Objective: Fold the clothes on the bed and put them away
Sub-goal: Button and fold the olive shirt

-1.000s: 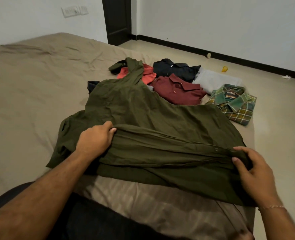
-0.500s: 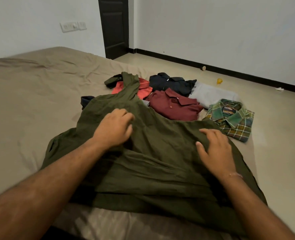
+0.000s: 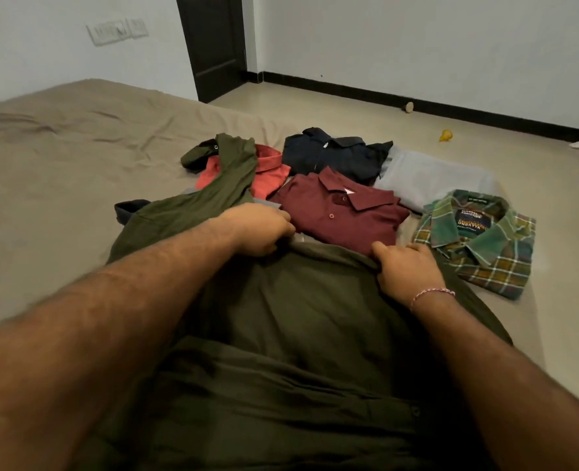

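Note:
An olive green shirt (image 3: 301,321) lies spread on the bed (image 3: 50,185) in front of me. One of its sleeves runs up over an orange shirt (image 3: 271,175). My left hand (image 3: 261,229) grips the green shirt's far edge, fingers curled into the cloth. My right hand (image 3: 407,270) grips the same edge further right. Beyond lie folded shirts: a maroon polo (image 3: 342,212), a navy shirt (image 3: 335,154), a grey garment (image 3: 427,181) and a green plaid shirt (image 3: 478,243).
The bed's right edge runs beside the plaid shirt, with tiled floor (image 3: 366,120) beyond. A dark door (image 3: 213,45) stands at the back. Small bits lie on the floor by the wall: a yellow object (image 3: 445,135) and white paper (image 3: 577,145).
Both hands left the shirt's near edge, moved up across the cloth and now grip its far edge by the folded shirts. The view has tilted upward.

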`<state>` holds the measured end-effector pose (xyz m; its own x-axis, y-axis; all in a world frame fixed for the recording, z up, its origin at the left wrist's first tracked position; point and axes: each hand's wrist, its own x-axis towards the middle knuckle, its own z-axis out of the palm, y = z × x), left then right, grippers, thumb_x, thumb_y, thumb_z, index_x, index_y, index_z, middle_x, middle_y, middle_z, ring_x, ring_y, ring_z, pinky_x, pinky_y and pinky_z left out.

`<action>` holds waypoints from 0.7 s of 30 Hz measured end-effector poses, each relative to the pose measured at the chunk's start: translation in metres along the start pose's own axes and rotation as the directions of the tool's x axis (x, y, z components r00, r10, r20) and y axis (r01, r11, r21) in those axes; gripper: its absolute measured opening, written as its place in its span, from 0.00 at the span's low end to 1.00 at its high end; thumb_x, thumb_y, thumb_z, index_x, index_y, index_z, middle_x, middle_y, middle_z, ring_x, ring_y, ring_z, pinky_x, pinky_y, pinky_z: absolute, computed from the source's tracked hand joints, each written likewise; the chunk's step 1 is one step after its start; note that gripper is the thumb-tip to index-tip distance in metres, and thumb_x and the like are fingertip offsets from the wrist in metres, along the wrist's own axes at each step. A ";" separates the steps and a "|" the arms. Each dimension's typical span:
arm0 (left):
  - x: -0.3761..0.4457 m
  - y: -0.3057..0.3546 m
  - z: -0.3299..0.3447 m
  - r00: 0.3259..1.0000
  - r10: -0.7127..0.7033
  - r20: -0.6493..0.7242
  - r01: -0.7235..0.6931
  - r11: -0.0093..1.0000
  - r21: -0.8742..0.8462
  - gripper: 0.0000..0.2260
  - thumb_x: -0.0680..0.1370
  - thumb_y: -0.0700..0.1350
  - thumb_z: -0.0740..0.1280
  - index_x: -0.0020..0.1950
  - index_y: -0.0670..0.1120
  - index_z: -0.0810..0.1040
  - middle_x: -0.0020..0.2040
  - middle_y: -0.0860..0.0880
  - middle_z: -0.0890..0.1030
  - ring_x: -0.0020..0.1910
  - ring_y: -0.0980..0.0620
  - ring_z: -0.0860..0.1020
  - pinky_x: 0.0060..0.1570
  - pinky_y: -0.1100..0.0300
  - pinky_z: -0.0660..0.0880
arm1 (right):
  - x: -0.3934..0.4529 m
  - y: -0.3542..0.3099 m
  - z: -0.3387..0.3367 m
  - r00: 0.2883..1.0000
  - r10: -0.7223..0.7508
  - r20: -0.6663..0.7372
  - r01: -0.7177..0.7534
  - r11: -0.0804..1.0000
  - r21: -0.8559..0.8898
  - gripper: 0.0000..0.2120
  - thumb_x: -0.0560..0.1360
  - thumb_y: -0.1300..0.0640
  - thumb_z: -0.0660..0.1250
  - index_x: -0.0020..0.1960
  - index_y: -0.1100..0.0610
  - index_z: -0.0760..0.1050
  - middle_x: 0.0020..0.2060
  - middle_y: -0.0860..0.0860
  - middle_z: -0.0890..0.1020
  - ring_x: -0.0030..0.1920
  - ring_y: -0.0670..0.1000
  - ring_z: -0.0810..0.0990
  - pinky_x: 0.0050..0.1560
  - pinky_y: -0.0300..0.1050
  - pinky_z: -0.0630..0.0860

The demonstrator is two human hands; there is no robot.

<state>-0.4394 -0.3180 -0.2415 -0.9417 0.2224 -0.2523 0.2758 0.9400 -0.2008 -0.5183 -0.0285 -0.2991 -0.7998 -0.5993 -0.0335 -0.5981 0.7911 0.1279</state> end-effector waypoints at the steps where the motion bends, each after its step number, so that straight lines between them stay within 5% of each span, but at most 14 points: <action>1: -0.007 -0.003 -0.003 1.000 0.023 -0.015 -0.023 1.000 0.015 0.16 0.79 0.49 0.69 0.66 0.52 0.78 0.61 0.49 0.78 0.61 0.46 0.78 0.58 0.51 0.77 | -0.005 0.004 -0.002 1.000 0.008 -0.008 -0.008 1.000 -0.015 0.06 0.78 0.55 0.62 0.54 0.46 0.71 0.48 0.50 0.84 0.52 0.56 0.83 0.62 0.55 0.70; 7: -0.061 0.001 -0.024 0.973 0.103 -0.205 -0.078 0.989 0.126 0.12 0.78 0.50 0.69 0.61 0.51 0.77 0.55 0.49 0.78 0.57 0.46 0.78 0.53 0.49 0.78 | -0.041 0.026 -0.016 0.962 0.014 -0.271 -0.057 0.987 -0.149 0.09 0.70 0.58 0.71 0.50 0.51 0.81 0.44 0.52 0.82 0.49 0.60 0.80 0.48 0.53 0.70; 12: -0.115 0.030 -0.031 0.876 0.287 -0.388 -0.209 0.950 0.230 0.10 0.73 0.45 0.70 0.54 0.47 0.78 0.52 0.47 0.79 0.52 0.46 0.77 0.52 0.51 0.77 | -0.102 0.029 -0.046 0.950 0.022 -0.313 -0.089 0.976 -0.201 0.06 0.70 0.57 0.72 0.46 0.50 0.78 0.40 0.51 0.84 0.45 0.58 0.82 0.54 0.53 0.74; 14: -0.141 0.052 -0.038 0.918 0.242 -0.315 -0.205 0.968 0.147 0.10 0.73 0.47 0.70 0.52 0.49 0.76 0.49 0.48 0.80 0.49 0.46 0.78 0.50 0.51 0.78 | -0.131 0.027 -0.056 0.957 0.045 -0.287 -0.110 0.971 -0.214 0.06 0.71 0.57 0.71 0.44 0.49 0.75 0.36 0.50 0.83 0.40 0.56 0.83 0.50 0.51 0.76; 17: -0.173 0.082 -0.044 0.998 0.053 -0.018 -0.051 0.992 0.114 0.12 0.75 0.53 0.67 0.55 0.51 0.75 0.46 0.47 0.81 0.44 0.43 0.80 0.40 0.53 0.75 | -0.169 0.024 -0.061 0.958 0.068 -0.280 -0.129 0.970 -0.205 0.04 0.74 0.56 0.69 0.46 0.48 0.76 0.36 0.47 0.84 0.37 0.52 0.84 0.39 0.46 0.78; 21: -0.219 0.093 -0.036 0.939 -0.284 0.196 0.239 0.945 0.222 0.15 0.73 0.59 0.69 0.54 0.53 0.81 0.47 0.49 0.82 0.45 0.45 0.83 0.43 0.54 0.78 | -0.215 0.017 -0.054 0.960 0.083 -0.269 -0.132 0.977 -0.170 0.06 0.77 0.54 0.67 0.52 0.44 0.77 0.42 0.44 0.85 0.44 0.48 0.85 0.48 0.48 0.80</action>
<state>-0.2141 -0.2706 -0.1708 -0.9246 -0.1083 -0.3652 0.0783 0.8842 -0.4606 -0.3536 0.1077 -0.2364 -0.8034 -0.5427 0.2452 -0.4702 0.8307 0.2980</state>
